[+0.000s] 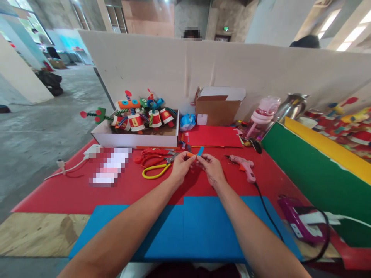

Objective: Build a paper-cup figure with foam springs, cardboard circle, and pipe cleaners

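My left hand point(182, 166) and my right hand point(212, 168) meet above the red table covering, fingertips pinched close together. An orange strip point(190, 155) shows at the left fingertips, and a blue strip point(201, 151) sticks up by the right fingertips. The two strips appear to cross or touch between the hands; the exact joint is hidden by fingers. Just left of my left hand lie scissors with yellow handles point(156, 171) and a red-handled tool point(150, 157). To the right of my right hand rests a pink glue gun point(245, 166).
A white box point(133, 139) holds several paper-cup figures with coiled limbs. Behind my hands are red sheets point(214, 136) and an opened cardboard box point(218, 110). A pink bottle point(262, 116) and a green board point(304, 177) stand right, near a purple power strip point(301, 220). Blue sheets point(203, 227) cover the near edge.
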`<state>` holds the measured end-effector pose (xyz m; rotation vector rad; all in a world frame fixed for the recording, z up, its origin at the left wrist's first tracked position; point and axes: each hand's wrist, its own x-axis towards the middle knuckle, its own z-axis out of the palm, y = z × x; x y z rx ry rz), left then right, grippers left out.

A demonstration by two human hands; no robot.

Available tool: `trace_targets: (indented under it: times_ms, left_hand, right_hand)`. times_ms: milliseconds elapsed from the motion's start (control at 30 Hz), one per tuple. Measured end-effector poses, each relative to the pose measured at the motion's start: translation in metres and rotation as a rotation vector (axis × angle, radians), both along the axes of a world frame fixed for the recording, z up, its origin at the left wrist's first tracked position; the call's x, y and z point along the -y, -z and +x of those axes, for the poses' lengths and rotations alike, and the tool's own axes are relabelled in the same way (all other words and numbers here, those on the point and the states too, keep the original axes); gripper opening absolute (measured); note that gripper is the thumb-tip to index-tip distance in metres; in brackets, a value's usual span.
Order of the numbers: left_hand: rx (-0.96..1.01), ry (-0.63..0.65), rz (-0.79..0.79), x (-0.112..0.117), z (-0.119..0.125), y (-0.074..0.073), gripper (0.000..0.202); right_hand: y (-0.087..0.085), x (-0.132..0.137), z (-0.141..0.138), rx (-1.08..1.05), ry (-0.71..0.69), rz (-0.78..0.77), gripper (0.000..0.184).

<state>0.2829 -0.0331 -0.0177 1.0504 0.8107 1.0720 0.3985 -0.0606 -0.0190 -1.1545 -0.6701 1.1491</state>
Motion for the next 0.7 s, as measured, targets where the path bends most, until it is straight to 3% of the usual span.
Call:
trace_targets:
  times_ms: [467,700]
  left_hand:
    - [0.023,0.023,0.076,-0.0012,0.0014,0.0011,0.032]
    - [-0.063,-0.035,0.129,-0.005,0.0014,0.0071,0.027]
  right_hand:
    - [0.0022,-0.0001,-0.0014,-0.016,0.029,0.065,0.03]
    - [-0.0038,0.0024,0.0038,-0.021,-0.078,0.01,0.029]
